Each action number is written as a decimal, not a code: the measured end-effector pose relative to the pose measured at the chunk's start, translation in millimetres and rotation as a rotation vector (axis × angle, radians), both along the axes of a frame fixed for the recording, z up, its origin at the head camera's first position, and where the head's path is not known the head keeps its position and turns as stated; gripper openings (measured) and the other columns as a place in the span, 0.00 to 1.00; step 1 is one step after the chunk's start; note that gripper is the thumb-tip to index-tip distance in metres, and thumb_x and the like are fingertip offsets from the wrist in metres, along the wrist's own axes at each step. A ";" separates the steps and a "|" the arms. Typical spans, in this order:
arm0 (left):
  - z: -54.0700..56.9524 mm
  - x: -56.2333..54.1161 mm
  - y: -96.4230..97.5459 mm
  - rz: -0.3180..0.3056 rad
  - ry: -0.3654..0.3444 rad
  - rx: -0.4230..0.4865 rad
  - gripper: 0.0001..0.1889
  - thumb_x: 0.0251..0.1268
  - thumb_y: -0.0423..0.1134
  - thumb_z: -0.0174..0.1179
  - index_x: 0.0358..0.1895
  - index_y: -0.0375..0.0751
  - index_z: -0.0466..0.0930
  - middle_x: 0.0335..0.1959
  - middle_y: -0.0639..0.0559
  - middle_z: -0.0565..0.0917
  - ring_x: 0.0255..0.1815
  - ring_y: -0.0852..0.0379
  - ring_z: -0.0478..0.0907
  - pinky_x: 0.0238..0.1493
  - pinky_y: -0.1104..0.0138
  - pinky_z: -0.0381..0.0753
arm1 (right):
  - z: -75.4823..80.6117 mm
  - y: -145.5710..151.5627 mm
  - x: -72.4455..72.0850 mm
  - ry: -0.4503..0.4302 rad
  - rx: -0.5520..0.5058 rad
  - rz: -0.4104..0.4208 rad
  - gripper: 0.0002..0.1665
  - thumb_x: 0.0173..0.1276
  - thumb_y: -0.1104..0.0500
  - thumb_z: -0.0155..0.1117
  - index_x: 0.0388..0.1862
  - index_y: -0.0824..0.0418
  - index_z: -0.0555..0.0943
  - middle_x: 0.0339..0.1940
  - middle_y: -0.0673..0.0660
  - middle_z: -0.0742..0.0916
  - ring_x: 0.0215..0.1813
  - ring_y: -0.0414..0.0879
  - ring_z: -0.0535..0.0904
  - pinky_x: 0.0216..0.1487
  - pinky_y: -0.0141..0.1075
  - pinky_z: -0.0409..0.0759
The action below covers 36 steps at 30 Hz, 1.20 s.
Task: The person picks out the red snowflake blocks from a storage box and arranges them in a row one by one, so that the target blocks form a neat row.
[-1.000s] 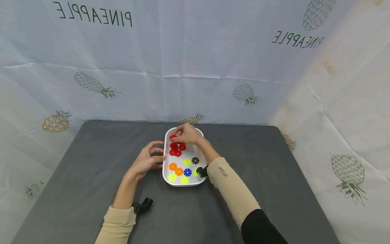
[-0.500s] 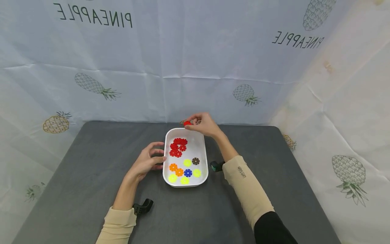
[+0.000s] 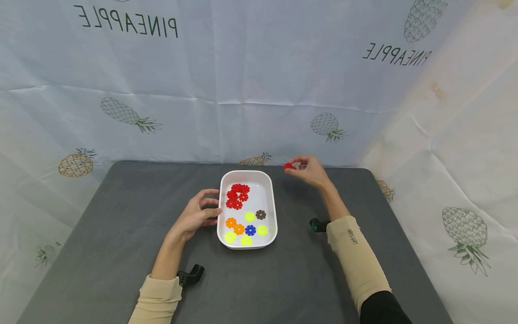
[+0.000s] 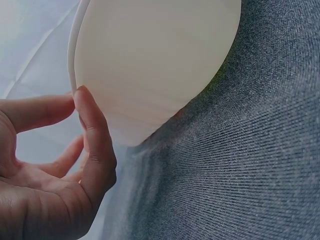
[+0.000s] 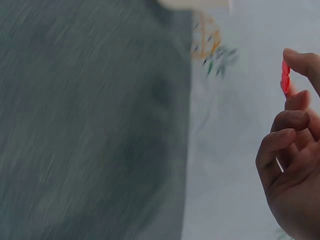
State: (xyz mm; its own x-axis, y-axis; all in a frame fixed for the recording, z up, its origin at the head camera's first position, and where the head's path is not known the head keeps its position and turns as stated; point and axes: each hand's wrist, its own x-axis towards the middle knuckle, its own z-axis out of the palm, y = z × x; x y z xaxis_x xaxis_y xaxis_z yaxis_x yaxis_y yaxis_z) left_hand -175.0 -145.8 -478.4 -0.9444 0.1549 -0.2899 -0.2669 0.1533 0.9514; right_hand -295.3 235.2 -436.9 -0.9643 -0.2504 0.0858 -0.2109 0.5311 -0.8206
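My right hand [image 3: 310,172] pinches a red notched plastic disc [image 5: 285,77] between thumb and fingertip, raised near the table's back edge, right of the white tray [image 3: 274,211]. At the tray's left side, my left hand [image 3: 195,215] holds the rim, thumb and a finger meeting on it in the left wrist view. Inside the tray, a cluster of red notched discs [image 3: 237,196] lies at the back left. Towards the front lie orange discs [image 3: 239,229], several yellow-green discs [image 3: 262,231], a blue disc [image 3: 250,231] and a brown disc [image 3: 261,214].
A dark grey cloth covers the table [image 3: 243,288]. Behind it hangs a pale curtain [image 3: 259,67] printed with pineapples, close to the back edge. Each wrist wears a black camera [image 3: 192,274].
My right hand has lifted a red disc out of the tray's back left and carried it right, beyond the tray. The left hand has stayed at the tray's side.
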 end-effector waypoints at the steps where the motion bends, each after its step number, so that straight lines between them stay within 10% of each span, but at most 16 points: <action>1: 0.1 0.2 0.1 0.000 0.000 -0.001 0.37 0.72 0.33 0.67 0.81 0.44 0.64 0.65 0.33 0.80 0.46 0.48 0.86 0.47 0.60 0.93 | -3.6 6.3 0.2 -0.002 0.009 -0.005 0.19 0.71 0.55 0.78 0.53 0.66 0.88 0.25 0.49 0.78 0.27 0.42 0.70 0.31 0.34 0.69; 18: -1.1 0.6 -0.5 0.003 0.003 0.003 0.36 0.73 0.33 0.67 0.81 0.44 0.63 0.65 0.33 0.80 0.49 0.45 0.87 0.47 0.60 0.93 | -57.1 53.9 1.4 -0.087 0.217 0.002 0.20 0.71 0.56 0.78 0.55 0.68 0.88 0.24 0.47 0.81 0.26 0.39 0.71 0.35 0.33 0.72; 36: -0.7 1.5 -0.3 0.002 0.005 0.006 0.37 0.73 0.32 0.67 0.81 0.42 0.63 0.64 0.33 0.79 0.44 0.48 0.86 0.46 0.61 0.93 | -63.3 48.0 -1.8 -0.083 0.231 0.024 0.19 0.71 0.58 0.78 0.56 0.68 0.88 0.25 0.48 0.82 0.26 0.39 0.72 0.39 0.34 0.73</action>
State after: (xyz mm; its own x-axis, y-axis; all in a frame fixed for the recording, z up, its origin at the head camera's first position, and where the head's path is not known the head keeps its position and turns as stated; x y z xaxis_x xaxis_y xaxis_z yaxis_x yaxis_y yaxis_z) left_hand -173.5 -146.1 -479.1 -0.9461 0.1548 -0.2846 -0.2628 0.1470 0.9536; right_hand -297.1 283.2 -500.2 -0.9592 -0.2773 -0.0558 -0.1628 0.7025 -0.6928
